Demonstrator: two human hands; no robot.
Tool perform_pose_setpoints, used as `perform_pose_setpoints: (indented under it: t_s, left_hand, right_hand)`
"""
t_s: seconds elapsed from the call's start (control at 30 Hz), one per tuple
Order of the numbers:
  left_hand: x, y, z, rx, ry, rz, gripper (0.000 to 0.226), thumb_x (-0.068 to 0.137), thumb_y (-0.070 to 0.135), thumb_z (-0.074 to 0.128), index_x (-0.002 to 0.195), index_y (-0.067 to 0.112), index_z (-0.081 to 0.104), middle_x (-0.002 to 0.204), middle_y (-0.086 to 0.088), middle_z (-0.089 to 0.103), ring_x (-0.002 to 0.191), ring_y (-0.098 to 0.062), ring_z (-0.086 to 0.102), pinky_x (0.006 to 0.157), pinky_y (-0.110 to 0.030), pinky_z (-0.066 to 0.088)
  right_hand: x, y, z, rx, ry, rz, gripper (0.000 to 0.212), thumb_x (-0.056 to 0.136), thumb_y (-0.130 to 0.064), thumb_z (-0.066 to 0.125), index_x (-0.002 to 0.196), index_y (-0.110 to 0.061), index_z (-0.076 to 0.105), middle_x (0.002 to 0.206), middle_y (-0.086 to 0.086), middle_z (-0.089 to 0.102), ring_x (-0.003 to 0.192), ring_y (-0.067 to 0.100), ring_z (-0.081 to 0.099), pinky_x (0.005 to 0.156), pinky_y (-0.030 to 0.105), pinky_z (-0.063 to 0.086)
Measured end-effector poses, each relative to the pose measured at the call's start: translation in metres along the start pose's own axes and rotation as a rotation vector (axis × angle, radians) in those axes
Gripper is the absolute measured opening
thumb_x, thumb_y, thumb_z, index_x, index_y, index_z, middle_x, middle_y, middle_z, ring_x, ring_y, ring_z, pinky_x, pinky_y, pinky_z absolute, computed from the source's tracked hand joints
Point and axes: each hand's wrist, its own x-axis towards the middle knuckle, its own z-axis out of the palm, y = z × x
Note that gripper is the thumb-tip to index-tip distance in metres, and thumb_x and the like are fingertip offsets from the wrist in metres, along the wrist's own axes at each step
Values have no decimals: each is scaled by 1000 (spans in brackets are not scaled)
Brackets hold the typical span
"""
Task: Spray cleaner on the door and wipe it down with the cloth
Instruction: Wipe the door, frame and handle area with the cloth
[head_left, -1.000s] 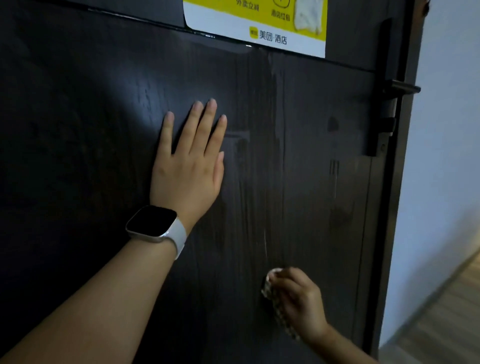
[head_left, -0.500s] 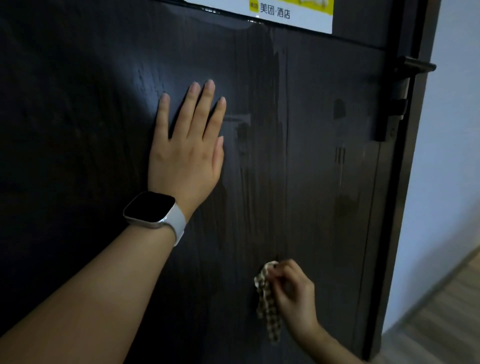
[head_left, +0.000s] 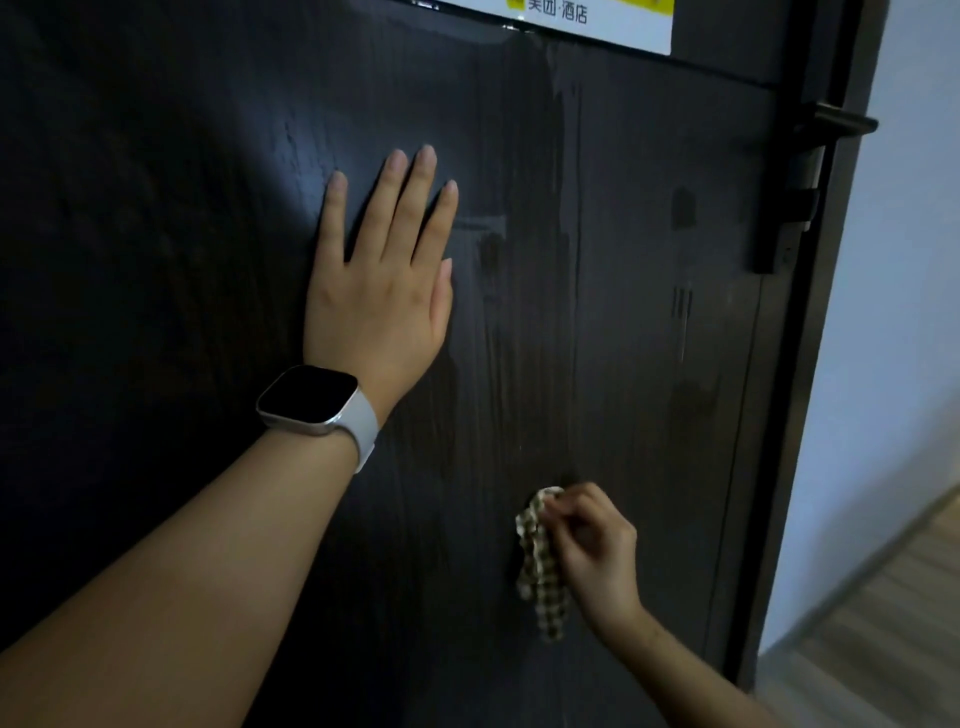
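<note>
Against the dark door (head_left: 649, 364), seen from the head camera, the left hand (head_left: 379, 291) is lying flat with its fingers spread open and its palm pressing on the wood, holding nothing. Around its wrist a smartwatch (head_left: 311, 397) with a pale band is sitting, its screen dark. Lower and to the right, the right hand (head_left: 592, 556) is curling closed around a checked cloth (head_left: 540, 566), pinching it at the top while the rest is hanging down against the door panel (whether the cloth is pressing on the wood or only brushing it is hard to tell). Streaks are showing on the door surface between the two hands and above the cloth. At the top edge a white and yellow sticker (head_left: 597, 23) is showing partly, and at the door's right edge a dark lever handle (head_left: 841, 124) is sticking out, beside a pale wall (head_left: 883, 415) and a strip of wooden floor (head_left: 883, 649).
</note>
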Motion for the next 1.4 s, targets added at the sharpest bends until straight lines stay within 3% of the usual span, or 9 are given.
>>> perform_pose_setpoints:
  t_s: [0.27,0.47,0.6,0.67,0.87,0.93,1.1,1.3,1.4]
  left_hand:
    - [0,-1,1,9,18,7,53,105,32,21,154,14,13,162,-9,9,149,-25,7,118,-51,2]
    - [0,-1,1,-5,23,11,53,104,32,20,154,14,12,162,-10,9,149,-26,8,118,-52,5]
    - [-1,-1,2,7,29,11,53,105,32,20,154,14,13,162,-10,9,149,-26,8,118,-52,5]
    - [-1,-1,2,7,34,17,53,104,32,20,154,14,13,162,-10,9,149,-26,9,118,-52,5]
    - [0,0,1,27,29,18,52,104,32,22,153,14,16,162,-9,13,149,-24,12,118,-50,6]
    - [1,-1,-1,16,21,23,53,104,32,23,153,14,17,162,-9,13,149,-24,12,119,-50,7]
    - [2,-7,-9,-13,-37,71,56,102,32,30,153,13,17,162,-11,12,149,-25,10,119,-49,7]
    - [-9,-36,-22,-77,-19,149,52,102,27,33,151,11,27,158,-14,23,146,-28,23,118,-40,11]
    - [-18,-39,-21,12,-29,139,53,105,32,24,153,10,20,161,-12,14,148,-26,14,120,-43,5]
  right_hand:
    - [27,-37,28,199,294,79,11,83,-1,71,86,-11,72,87,2,62,82,6,62,75,13,48]
    - [-4,-29,49,-108,-46,-444,2,90,-12,65,91,-12,66,95,-1,55,89,12,54,77,20,42]
    - [33,-25,39,102,429,-13,12,89,-4,65,88,-17,64,94,5,55,89,18,59,76,33,50]
    - [35,-39,58,150,532,106,8,89,-3,65,92,-11,67,99,9,54,94,22,59,82,42,53]
    - [10,-52,68,-128,-26,-566,23,84,-1,64,103,-14,63,99,1,50,90,16,50,79,25,40]
    - [34,-46,53,-155,78,-535,20,87,-4,58,103,-11,67,99,0,50,94,14,50,79,25,42]
    - [84,-63,55,47,517,-74,30,86,5,64,111,-12,70,98,5,54,92,28,56,83,23,47]
    - [62,-79,63,-145,-8,-665,35,92,-2,49,121,-15,63,107,4,51,97,22,50,81,34,45]
    - [105,-59,33,-137,193,-542,32,95,-3,48,118,-17,65,104,4,52,93,32,57,75,43,50]
